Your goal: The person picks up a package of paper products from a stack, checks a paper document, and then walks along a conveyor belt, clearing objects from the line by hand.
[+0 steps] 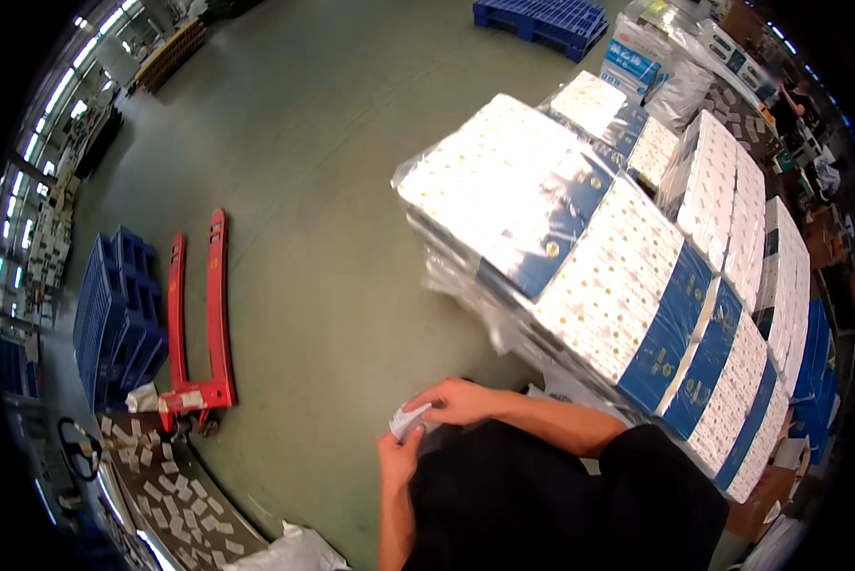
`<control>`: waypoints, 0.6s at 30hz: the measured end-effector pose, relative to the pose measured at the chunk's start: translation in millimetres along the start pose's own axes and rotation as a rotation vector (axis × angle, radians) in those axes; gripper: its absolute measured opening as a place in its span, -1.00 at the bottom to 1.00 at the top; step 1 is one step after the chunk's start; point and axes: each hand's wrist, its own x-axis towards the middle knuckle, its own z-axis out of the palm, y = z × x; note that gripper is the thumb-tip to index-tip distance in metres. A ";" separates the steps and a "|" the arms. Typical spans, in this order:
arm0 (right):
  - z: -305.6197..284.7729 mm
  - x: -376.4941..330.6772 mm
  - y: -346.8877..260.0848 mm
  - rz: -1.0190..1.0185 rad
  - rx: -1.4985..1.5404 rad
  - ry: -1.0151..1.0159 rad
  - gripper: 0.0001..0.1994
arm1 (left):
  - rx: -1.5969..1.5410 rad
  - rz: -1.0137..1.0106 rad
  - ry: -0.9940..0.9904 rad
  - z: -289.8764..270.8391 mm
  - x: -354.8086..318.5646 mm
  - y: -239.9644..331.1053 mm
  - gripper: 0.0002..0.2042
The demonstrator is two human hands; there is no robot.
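In front of my body, my left hand (400, 455) and my right hand (459, 401) are closed on a small white paper-like piece (408, 420). My left thumb lies along its lower edge, and my right fingers grip its upper end. Its exact kind is too small to make out. To the right of my hands stands a large stack of film-wrapped packs (618, 285), white with gold dots and dark blue bands.
A red pallet jack (220, 314) rests at the left beside stacked blue pallets (113, 314). Many small pale pieces lie on a dark surface (151, 466) at lower left, near a white bag (294, 550). Another blue pallet (542, 21) lies at the far end.
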 end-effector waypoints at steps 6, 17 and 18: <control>-74.6 76.5 -5.3 -0.009 0.087 0.227 -0.64 | 0.236 0.130 -0.181 -16.3 129.0 70.0 -0.79; -204.7 373.1 -21.8 -0.175 0.104 0.501 -0.64 | 0.304 0.200 -0.291 -149.9 426.0 190.0 -0.74; -216.5 395.8 -31.2 -0.178 0.097 0.506 -0.67 | 0.261 0.182 -0.302 -160.1 439.0 213.3 -0.73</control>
